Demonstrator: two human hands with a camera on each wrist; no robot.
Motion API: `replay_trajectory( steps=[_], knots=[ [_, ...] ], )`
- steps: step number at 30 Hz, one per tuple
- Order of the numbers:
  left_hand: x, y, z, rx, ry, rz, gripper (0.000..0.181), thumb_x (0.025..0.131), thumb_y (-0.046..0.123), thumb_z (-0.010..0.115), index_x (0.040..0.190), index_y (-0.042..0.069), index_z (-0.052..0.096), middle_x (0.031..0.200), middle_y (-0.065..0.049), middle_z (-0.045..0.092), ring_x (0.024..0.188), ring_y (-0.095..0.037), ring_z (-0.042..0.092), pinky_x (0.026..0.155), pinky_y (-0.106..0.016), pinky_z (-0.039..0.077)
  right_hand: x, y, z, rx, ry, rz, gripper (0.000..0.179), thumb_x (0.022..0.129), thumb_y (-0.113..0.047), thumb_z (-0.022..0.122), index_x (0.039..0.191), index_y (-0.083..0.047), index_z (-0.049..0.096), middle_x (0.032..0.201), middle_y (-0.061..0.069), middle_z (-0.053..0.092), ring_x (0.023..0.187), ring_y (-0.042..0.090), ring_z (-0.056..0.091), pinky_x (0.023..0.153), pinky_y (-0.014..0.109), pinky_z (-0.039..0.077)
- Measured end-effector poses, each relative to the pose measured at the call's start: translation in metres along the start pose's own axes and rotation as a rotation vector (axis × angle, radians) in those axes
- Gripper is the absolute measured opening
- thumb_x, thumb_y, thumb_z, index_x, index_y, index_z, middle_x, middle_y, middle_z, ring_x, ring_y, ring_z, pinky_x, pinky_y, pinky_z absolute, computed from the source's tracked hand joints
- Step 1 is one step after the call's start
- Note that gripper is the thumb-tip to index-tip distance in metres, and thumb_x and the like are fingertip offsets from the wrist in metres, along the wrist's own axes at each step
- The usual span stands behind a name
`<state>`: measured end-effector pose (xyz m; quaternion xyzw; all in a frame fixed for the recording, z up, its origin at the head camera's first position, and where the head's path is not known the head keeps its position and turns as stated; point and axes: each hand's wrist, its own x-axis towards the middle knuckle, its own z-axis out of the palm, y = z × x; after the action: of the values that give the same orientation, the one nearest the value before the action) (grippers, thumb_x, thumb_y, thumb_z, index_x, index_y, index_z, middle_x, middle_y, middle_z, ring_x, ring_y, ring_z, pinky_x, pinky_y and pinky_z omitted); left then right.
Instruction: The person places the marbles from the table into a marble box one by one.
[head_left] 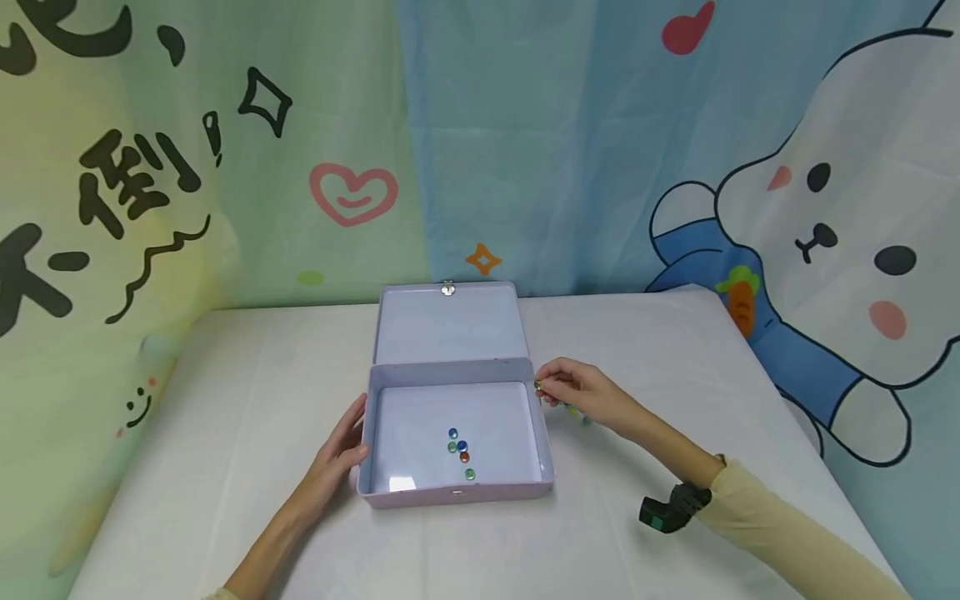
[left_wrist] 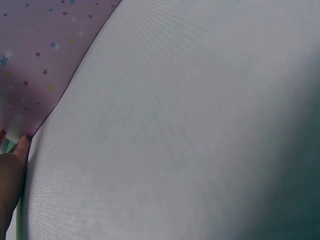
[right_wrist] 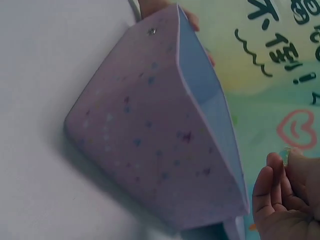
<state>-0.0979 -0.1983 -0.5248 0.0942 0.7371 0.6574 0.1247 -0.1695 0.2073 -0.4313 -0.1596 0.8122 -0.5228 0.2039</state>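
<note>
A lilac tin box [head_left: 405, 417] lies with its lid [head_left: 450, 325] raised at the back. Several glass marbles [head_left: 462, 447] in blue, green and red sit on its floor. My left hand [head_left: 341, 450] rests along the box's left wall, its fingers extended. At the right rim, my right hand [head_left: 581, 387] pinches a small marble [head_left: 537, 385] between thumb and fingertips. The right wrist view shows that hand [right_wrist: 287, 195] beside the box's star-printed outer wall [right_wrist: 145, 130], with a yellowish glint at the fingertips.
Partly hidden behind the right hand, more marbles [head_left: 586, 419] lie on the white-covered table [head_left: 637, 517]. A black device [head_left: 675, 508] is strapped on the right wrist. A printed curtain [head_left: 495, 150] hangs behind the table.
</note>
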Motion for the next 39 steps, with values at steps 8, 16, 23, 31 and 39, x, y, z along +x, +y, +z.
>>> replay_trajectory(
  steps=[8, 16, 23, 31, 39],
  knots=[
    [0.0, 0.0, 0.0, -0.008, -0.01, 0.001, 0.066, 0.098, 0.019, 0.043, 0.156, 0.031, 0.014, 0.165, -0.008, 0.008, 0.148, -0.045, 0.014, 0.112, -0.068, 0.015, 0.02, -0.03, 0.024, -0.058, -0.088, -0.092, 0.022, 0.1, -0.021, 0.053, 0.115, -0.007, 0.06, 0.105, 0.016, 0.065, 0.091, 0.025, 0.06, 0.082, 0.026, 0.054],
    [0.002, 0.001, 0.0, -0.007, -0.01, -0.006, 0.067, 0.098, 0.018, 0.043, 0.156, 0.032, 0.014, 0.165, -0.009, 0.008, 0.148, -0.046, 0.013, 0.111, -0.069, 0.014, 0.056, -0.045, 0.048, -0.114, -0.212, -0.201, 0.019, 0.098, -0.018, 0.057, 0.111, -0.006, 0.062, 0.098, 0.013, 0.066, 0.088, 0.023, 0.061, 0.079, 0.025, 0.053],
    [0.001, 0.0, 0.0, -0.012, -0.002, -0.008, 0.066, 0.098, 0.018, 0.043, 0.156, 0.032, 0.015, 0.165, -0.007, 0.01, 0.149, -0.044, 0.015, 0.112, -0.067, 0.015, 0.085, -0.056, 0.073, -0.184, -0.348, -0.232, 0.017, 0.096, -0.016, 0.059, 0.109, -0.005, 0.062, 0.1, 0.012, 0.067, 0.09, 0.026, 0.063, 0.08, 0.028, 0.054],
    [0.001, 0.0, 0.001, -0.028, -0.015, -0.005, 0.066, 0.098, 0.018, 0.043, 0.156, 0.031, 0.013, 0.165, -0.007, 0.008, 0.149, -0.045, 0.013, 0.112, -0.066, 0.017, 0.109, -0.062, 0.104, -0.389, -0.448, -0.259, 0.013, 0.094, -0.019, 0.063, 0.102, -0.009, 0.064, 0.096, 0.001, 0.067, 0.086, 0.005, 0.058, 0.08, 0.016, 0.049],
    [0.001, 0.002, 0.0, -0.043, -0.025, -0.008, 0.067, 0.098, 0.018, 0.043, 0.156, 0.031, 0.012, 0.165, -0.008, 0.006, 0.149, -0.045, 0.011, 0.112, -0.067, 0.017, 0.122, -0.06, 0.132, -0.528, -0.504, -0.256, 0.01, 0.091, -0.016, 0.067, 0.098, -0.009, 0.064, 0.091, 0.002, 0.067, 0.08, 0.004, 0.055, 0.075, 0.013, 0.045]
  ],
)
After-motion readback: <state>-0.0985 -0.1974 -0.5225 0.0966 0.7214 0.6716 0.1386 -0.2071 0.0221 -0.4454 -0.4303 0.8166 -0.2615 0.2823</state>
